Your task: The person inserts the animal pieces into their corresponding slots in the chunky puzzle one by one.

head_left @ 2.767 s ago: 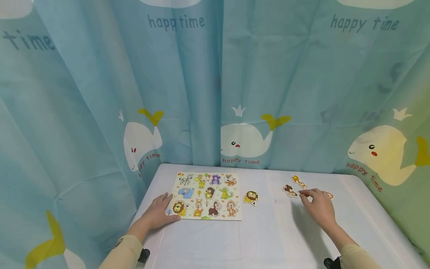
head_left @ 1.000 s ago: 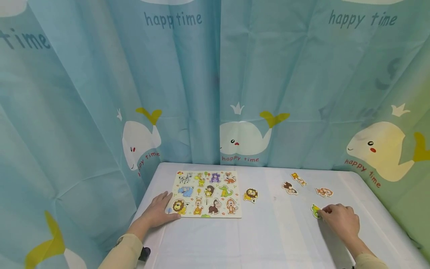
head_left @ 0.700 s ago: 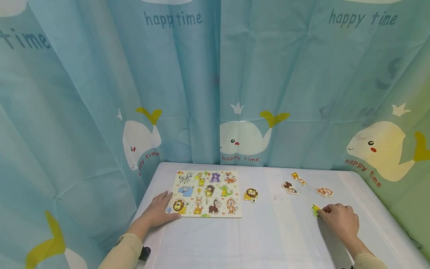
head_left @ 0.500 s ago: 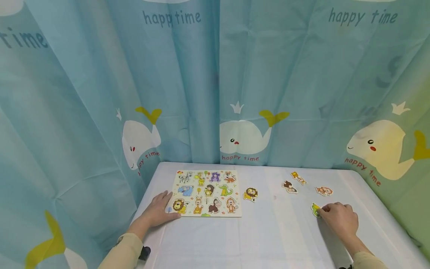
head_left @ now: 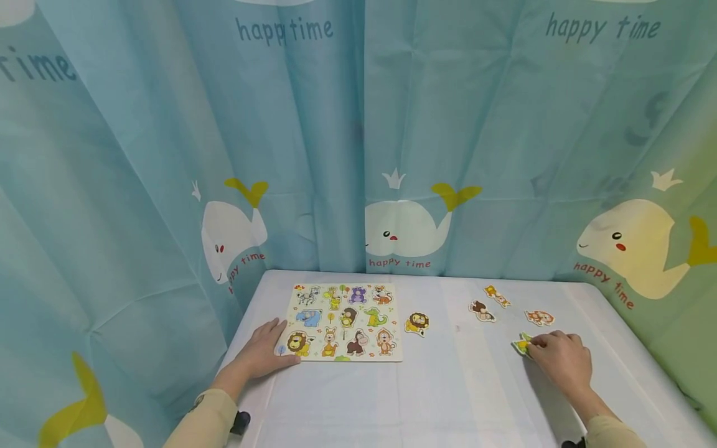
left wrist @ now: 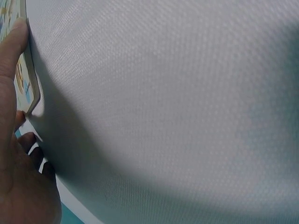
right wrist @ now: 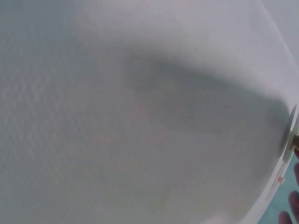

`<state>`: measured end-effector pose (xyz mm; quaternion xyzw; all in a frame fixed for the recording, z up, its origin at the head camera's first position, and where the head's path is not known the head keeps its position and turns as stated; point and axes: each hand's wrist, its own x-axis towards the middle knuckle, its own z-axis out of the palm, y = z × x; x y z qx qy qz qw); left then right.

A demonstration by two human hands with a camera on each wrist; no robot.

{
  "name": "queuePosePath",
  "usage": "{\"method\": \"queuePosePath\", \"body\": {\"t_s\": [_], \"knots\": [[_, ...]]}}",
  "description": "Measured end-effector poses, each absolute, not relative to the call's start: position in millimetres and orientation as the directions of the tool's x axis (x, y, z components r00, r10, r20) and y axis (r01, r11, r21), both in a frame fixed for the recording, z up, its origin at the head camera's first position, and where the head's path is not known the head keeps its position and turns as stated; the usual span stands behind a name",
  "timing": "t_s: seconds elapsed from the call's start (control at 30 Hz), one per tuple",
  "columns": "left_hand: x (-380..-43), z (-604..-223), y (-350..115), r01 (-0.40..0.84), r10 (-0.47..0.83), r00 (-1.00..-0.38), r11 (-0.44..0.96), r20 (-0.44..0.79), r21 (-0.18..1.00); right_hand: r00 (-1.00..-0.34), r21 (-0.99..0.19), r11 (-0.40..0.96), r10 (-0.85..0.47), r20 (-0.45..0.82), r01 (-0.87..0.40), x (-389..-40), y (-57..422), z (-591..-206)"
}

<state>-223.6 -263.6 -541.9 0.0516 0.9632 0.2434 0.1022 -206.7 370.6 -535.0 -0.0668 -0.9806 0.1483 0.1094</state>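
My right hand pinches a green and yellow crocodile puzzle piece by its side, close over the white table. The right wrist view has only some fingertips and the piece's edge at its right border. My left hand rests at the near left corner of the animal puzzle board. In the left wrist view the thumb lies on the board's edge, and the other fingers are beside its corner. The board shows a zebra, elephant, crocodile, lion and other animals.
A lion piece lies right of the board. Farther right are a brown ape-like piece, an orange and yellow piece and a monkey-like piece. A blue whale-print curtain hangs behind the table.
My right hand has gone from beside the far pieces to nearer the front right, taken hold of the crocodile piece, and now turned it. The left hand stays at the board.
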Motion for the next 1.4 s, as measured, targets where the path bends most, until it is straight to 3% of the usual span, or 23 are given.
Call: {"method": "queuePosePath", "body": {"t_s": [0.47, 0.87, 1.4], "knots": [[-224.1, -541.1, -263.5, 0.047, 0.150, -0.972, 0.877, -0.179, 0.479, -0.966, -0.277, 0.960, 0.026, 0.258, -0.048, -208.1, 363.3, -539.2], [-223.3, -537.2, -261.9, 0.042, 0.150, -0.970, 0.876, -0.190, 0.480, -0.973, -0.303, 0.951, 0.119, 0.197, 0.055, -206.4, 358.2, -539.5], [-224.3, -542.1, -263.6, 0.031, 0.138, -0.972, 0.877, -0.191, 0.479, -0.974, -0.314, 0.946, 0.146, 0.174, 0.085, -209.1, 354.9, -541.1]]}}
